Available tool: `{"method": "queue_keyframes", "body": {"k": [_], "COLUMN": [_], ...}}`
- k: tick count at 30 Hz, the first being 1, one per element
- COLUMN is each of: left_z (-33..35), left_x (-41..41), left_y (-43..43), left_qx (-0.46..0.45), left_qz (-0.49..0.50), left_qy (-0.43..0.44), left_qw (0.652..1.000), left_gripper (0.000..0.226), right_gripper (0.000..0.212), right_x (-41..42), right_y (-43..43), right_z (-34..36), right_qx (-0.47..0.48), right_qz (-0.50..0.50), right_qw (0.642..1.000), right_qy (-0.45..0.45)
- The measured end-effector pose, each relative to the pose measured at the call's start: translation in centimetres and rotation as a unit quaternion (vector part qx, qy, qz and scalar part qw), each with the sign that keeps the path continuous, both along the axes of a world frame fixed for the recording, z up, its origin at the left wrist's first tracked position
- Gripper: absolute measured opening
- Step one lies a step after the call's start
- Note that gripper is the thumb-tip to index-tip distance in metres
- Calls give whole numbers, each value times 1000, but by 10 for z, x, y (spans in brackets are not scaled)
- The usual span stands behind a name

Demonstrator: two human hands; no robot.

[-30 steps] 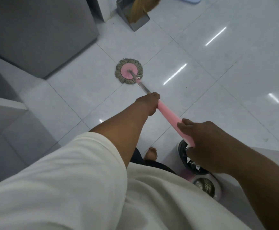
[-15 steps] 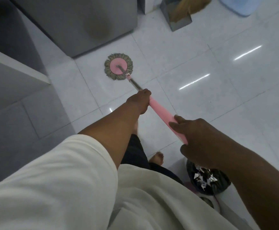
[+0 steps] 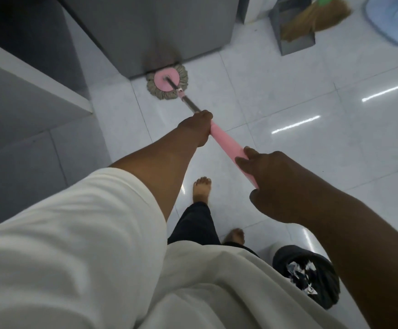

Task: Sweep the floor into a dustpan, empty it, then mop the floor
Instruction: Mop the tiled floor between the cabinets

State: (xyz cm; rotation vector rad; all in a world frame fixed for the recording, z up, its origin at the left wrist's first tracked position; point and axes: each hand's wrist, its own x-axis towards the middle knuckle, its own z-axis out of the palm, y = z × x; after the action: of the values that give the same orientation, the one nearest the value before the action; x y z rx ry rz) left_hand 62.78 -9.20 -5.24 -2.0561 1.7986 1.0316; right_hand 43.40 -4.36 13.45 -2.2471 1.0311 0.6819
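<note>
Step in hand: mopping. Broom (image 3: 316, 17) stands in dustpan (image 3: 296, 41), well apart.
Left hand (image 3: 196, 125) wrapped round handle (image 3: 226, 144) low down; right hand (image 3: 271, 179) grips it higher up.
Mop head (image 3: 167, 81) flat on floor (image 3: 288, 96), against cabinet (image 3: 146, 32) base.
Next, likely: draw head back across tiles.

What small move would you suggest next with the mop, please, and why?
Probably draw the mop head back toward the front foot: it sits against the cabinet base, so it cannot go further forward, and the left hand and right hand both grip the handle.
</note>
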Motion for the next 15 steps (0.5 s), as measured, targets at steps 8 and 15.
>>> {"method": "queue_keyframes", "body": {"k": [8, 15], "left_z": [10, 28], "left_x": [-60, -131], "left_y": [66, 149], "left_qx": [-4, -7], "left_qz": [39, 99], "left_qy": [19, 62], "left_qw": [999, 993], "left_gripper": [50, 39], "right_gripper": [61, 65], "right_x": [-56, -127], "right_y": [46, 102], "right_z": [28, 48], "right_qx": [3, 12], "right_qz": [47, 96], "right_qw": [998, 994], "right_qy": [30, 39]}}
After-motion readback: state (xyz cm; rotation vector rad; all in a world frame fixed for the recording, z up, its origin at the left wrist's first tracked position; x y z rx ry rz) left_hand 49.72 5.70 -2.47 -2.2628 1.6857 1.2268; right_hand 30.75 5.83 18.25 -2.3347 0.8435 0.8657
